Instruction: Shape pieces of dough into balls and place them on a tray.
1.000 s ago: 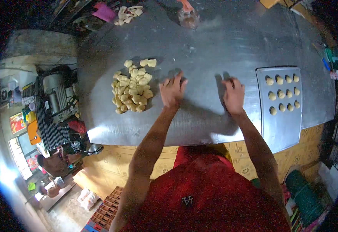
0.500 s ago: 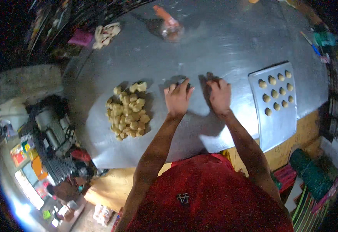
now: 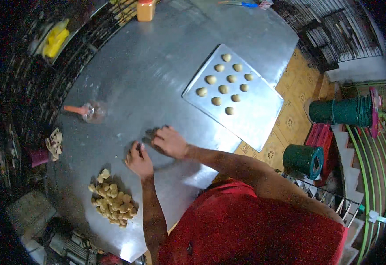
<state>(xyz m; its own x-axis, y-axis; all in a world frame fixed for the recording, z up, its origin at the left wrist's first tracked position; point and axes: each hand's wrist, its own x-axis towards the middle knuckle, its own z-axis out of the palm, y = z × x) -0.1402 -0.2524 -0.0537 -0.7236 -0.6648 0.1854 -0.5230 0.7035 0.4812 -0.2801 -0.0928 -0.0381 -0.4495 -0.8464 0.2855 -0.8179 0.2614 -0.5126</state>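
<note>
On the metal table (image 3: 127, 79), my left hand (image 3: 140, 162) rests palm down, fingers bent and cupped against the surface. Close beside it, my right hand (image 3: 171, 141) is cupped in the same way, its fingers curled under. Whatever lies beneath either palm is hidden. A heap of pale dough pieces (image 3: 113, 201) sits to the near left of my left hand. Off to the far right, a metal tray (image 3: 257, 119) carries several small round dough balls (image 3: 223, 88) in spaced rows, with its near part bare.
A clear container with an orange handle (image 3: 93, 111) lies at the left of the table. A crumpled cloth (image 3: 55, 143) is at the left edge. An orange-filled jar (image 3: 146, 9) stands at the far edge. Green bins (image 3: 303, 160) and a red crate (image 3: 323, 141) stand right, off the table.
My view has swung to the right, so the tray now appears nearer the middle and the dough heap lower left. Both hands stay cupped on the table, the fingers curled in more.
</note>
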